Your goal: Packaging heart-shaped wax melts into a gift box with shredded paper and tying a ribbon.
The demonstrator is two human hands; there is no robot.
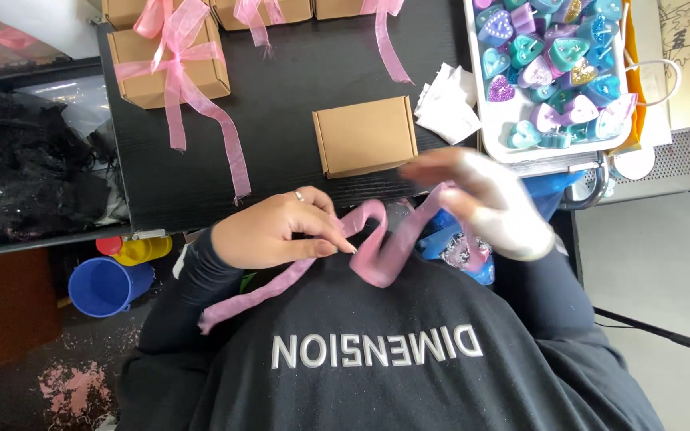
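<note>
My left hand (pixel 277 231) grip pinches sheer pink ribbon (pixel 377 251), keeping loop; right hand (pixel 481 203) blurred, grip unclear; plain brown cardboard box (pixel 365 136) waits on worktop.

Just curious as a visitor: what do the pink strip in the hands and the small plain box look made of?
Pink ribbon: looks like thin sheer fabric, soft matte, since it loops and folds limply. Small box: apparently brown corrugated cardboard, matte, with folded flap edges.
</note>
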